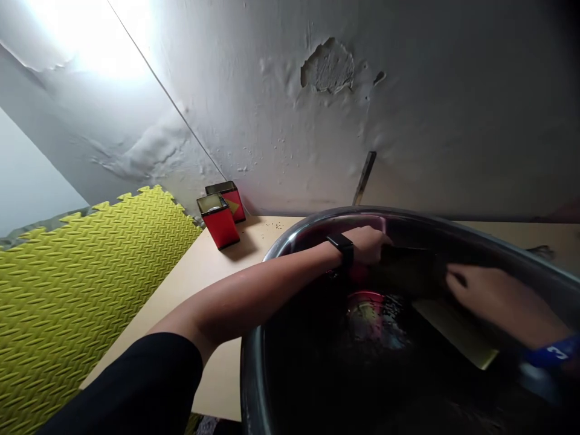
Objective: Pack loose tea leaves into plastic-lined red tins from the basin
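Observation:
A large metal basin (290,232) fills the lower right, dark inside with water. My left hand (369,243), with a black watch on the wrist, reaches over the rim and grips a dark flat thing that I cannot name at the far side. My right hand (492,296), with a blue band on the wrist, rests its fingers on the same dark thing from the right. A red round object (369,299) shows under the water below the hands. A pale yellow flat piece (457,332) lies beneath my right hand.
The basin stands on a beige table (217,266) against a peeling white wall. Two red square tins (220,220) stand at the table's back left corner. A yellow-green foam mat (67,284) lies to the left. A dark metal strip (365,176) leans on the wall.

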Demonstrator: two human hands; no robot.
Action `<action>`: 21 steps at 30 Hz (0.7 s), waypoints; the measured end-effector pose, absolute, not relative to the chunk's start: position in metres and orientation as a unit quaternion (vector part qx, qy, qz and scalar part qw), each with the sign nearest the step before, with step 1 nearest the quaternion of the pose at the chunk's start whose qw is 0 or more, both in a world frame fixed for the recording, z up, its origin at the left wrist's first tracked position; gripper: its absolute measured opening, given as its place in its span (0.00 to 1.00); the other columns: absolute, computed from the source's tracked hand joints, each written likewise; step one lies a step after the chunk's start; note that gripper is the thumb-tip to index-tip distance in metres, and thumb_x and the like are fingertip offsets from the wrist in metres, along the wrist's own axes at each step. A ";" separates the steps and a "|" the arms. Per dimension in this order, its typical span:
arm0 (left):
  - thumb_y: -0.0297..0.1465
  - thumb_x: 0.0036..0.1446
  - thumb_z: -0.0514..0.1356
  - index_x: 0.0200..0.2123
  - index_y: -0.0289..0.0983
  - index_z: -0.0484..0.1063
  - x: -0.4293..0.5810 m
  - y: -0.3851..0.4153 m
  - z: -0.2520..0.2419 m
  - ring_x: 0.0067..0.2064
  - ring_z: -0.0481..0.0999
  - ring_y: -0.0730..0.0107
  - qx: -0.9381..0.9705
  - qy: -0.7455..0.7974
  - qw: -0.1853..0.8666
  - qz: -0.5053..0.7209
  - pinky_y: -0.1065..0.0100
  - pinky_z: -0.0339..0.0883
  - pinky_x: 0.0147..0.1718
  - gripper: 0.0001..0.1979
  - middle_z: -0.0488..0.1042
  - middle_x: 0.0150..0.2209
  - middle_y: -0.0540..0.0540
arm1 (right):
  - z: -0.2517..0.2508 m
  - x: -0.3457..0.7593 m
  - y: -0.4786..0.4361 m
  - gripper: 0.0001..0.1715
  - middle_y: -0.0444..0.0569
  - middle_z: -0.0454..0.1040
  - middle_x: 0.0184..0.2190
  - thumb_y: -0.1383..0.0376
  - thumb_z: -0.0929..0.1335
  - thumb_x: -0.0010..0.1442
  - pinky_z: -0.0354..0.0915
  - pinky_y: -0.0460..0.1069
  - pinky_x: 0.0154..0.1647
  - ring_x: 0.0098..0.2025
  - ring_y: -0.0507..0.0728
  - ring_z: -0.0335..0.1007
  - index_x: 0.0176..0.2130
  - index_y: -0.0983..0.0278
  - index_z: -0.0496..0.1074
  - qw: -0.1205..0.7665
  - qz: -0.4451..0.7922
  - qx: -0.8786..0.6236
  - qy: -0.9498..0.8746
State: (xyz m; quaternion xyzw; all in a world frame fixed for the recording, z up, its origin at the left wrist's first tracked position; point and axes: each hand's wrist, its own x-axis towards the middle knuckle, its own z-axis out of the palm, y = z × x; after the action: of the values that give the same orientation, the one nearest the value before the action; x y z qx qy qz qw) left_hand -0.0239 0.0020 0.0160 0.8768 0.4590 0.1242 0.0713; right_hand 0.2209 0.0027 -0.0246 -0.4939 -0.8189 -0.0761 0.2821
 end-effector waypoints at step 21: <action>0.30 0.52 0.52 0.45 0.43 0.71 0.004 -0.025 0.016 0.41 0.74 0.65 0.916 0.371 0.047 0.149 0.68 0.65 0.41 0.17 0.76 0.40 0.48 | -0.023 0.173 -0.033 0.13 0.56 0.74 0.32 0.74 0.58 0.57 0.61 0.45 0.35 0.35 0.54 0.71 0.30 0.68 0.70 0.053 -0.028 -0.488 -0.871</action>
State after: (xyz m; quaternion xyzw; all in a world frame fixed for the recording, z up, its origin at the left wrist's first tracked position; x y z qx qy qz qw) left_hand 0.0037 -0.0249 0.0164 0.9155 0.3708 0.1486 0.0468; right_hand 0.1726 -0.0329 -0.0232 -0.4876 -0.8710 -0.0279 0.0528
